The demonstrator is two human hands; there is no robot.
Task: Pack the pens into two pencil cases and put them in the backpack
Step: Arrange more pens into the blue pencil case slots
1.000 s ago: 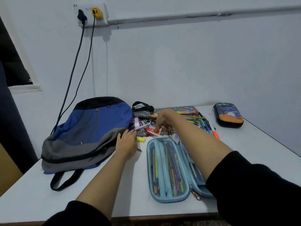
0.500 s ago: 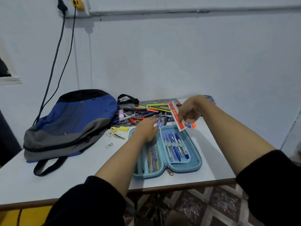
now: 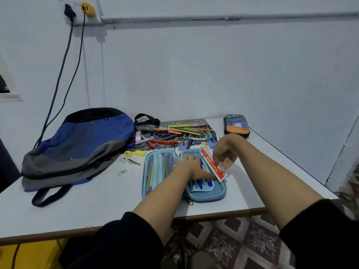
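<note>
A light blue pencil case (image 3: 155,183) lies open on the white table (image 3: 77,206), with pens behind mesh on its left half and blue pens in its right half. My left hand (image 3: 191,166) rests flat with spread fingers on the right half. My right hand (image 3: 225,154) pinches a red and white flat pen packet (image 3: 212,167) over the case's right edge. Loose pens and pencils (image 3: 180,133) lie in a heap behind the case. A second, dark case with an orange picture (image 3: 236,126) stands shut at the back right. The blue and grey backpack (image 3: 77,144) lies at the left.
A yellow sharpener (image 3: 128,153) and yellow eraser (image 3: 140,153) lie between backpack and case, with small scraps (image 3: 122,172) nearby. Two cables (image 3: 64,74) hang from a wall socket behind the backpack. The table's front edge (image 3: 213,213) runs just below the case.
My right hand has brought the red packet down from above the case to its right edge. My left hand slid from the case's middle onto its right half.
</note>
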